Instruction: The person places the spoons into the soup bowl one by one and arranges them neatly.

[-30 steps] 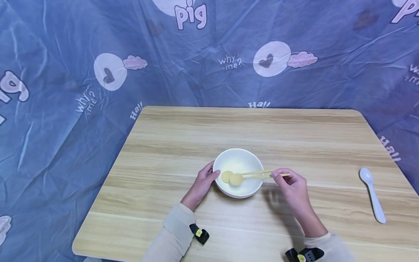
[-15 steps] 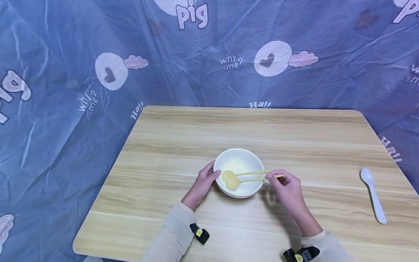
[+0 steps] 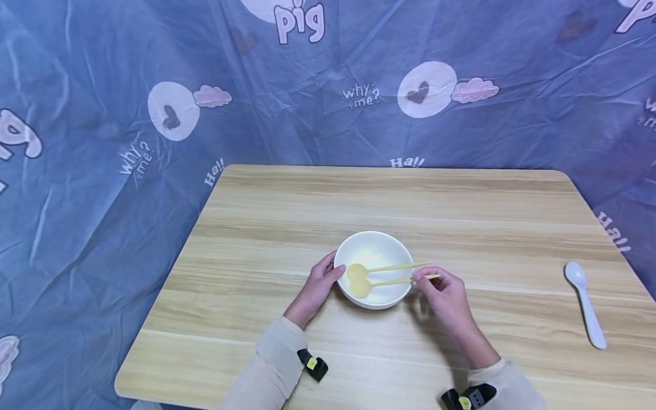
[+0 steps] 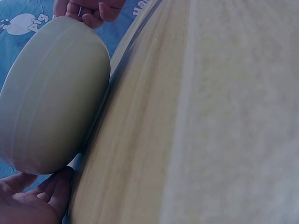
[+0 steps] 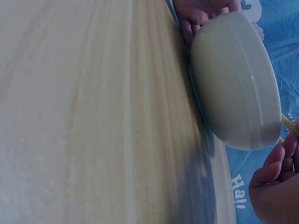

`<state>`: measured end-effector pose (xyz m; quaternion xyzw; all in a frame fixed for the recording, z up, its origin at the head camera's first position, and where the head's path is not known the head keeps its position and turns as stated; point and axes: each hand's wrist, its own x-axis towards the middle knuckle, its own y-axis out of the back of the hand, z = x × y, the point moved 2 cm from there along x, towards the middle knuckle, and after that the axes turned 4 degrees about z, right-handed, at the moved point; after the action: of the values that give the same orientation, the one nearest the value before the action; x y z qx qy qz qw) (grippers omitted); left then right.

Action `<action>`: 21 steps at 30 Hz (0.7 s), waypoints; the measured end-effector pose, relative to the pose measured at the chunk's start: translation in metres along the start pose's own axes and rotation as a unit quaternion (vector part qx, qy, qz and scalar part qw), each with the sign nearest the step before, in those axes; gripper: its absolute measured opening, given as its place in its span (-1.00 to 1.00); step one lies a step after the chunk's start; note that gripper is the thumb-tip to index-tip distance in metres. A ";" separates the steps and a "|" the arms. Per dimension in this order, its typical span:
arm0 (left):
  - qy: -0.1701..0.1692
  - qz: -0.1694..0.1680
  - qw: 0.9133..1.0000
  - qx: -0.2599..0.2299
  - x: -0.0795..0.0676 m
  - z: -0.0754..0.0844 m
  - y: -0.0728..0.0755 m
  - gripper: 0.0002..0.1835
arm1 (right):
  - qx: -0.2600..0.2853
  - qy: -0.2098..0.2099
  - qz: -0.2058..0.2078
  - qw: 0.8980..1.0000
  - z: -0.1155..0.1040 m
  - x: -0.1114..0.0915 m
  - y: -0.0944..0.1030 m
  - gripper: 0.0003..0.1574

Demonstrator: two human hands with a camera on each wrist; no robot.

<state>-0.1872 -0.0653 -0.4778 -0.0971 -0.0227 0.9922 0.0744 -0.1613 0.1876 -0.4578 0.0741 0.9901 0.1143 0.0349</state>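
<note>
Two spoons (image 3: 361,287) extend crosswise, heads leftward; right grip (image 3: 448,297) pinches the nearer one, left grip (image 3: 318,287) clasps the bowl (image 3: 379,246).

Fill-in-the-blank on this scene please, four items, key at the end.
1. The right hand pinches a near spoon coloured ____.
2. Counting that one, the spoons reaching into the bowl held by the left hand number ____.
3. In the head view, the pale spoon on the table lies to the bowl's ____.
4. The backdrop shows, top centre, the word ____.

Key: yellow; two; right; pig.
</note>
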 end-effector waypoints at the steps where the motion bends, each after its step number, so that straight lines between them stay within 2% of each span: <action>1: -0.002 0.002 1.000 -0.001 0.000 -0.002 0.000 -0.42 | 0.002 -0.003 -0.001 1.000 0.001 0.000 0.000 -0.69; 4: 0.000 0.004 1.000 -0.008 0.006 -0.013 0.002 -0.41 | 0.008 -0.014 -0.005 1.000 0.002 0.000 0.000 -0.66; 12: 0.006 -0.007 1.000 -0.005 -0.006 0.012 -0.003 -0.43 | 0.004 -0.025 -0.006 1.000 0.003 0.001 0.002 -0.64; 15: 0.012 -0.006 1.000 0.001 -0.007 0.015 -0.004 -0.42 | 0.003 -0.024 -0.005 1.000 0.003 0.001 0.003 -0.65; 18: 0.010 -0.004 1.000 0.000 -0.007 0.014 -0.003 -0.42 | 0.001 -0.021 -0.006 1.000 0.003 0.001 0.004 -0.65; 21: 0.008 -0.002 1.000 -0.008 -0.002 0.004 -0.001 -0.41 | -0.009 -0.012 -0.002 1.000 0.003 0.001 0.006 -0.64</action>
<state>-0.1862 -0.0645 -0.4740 -0.1055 -0.0302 0.9911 0.0757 -0.1613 0.1944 -0.4596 0.0731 0.9887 0.1221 0.0472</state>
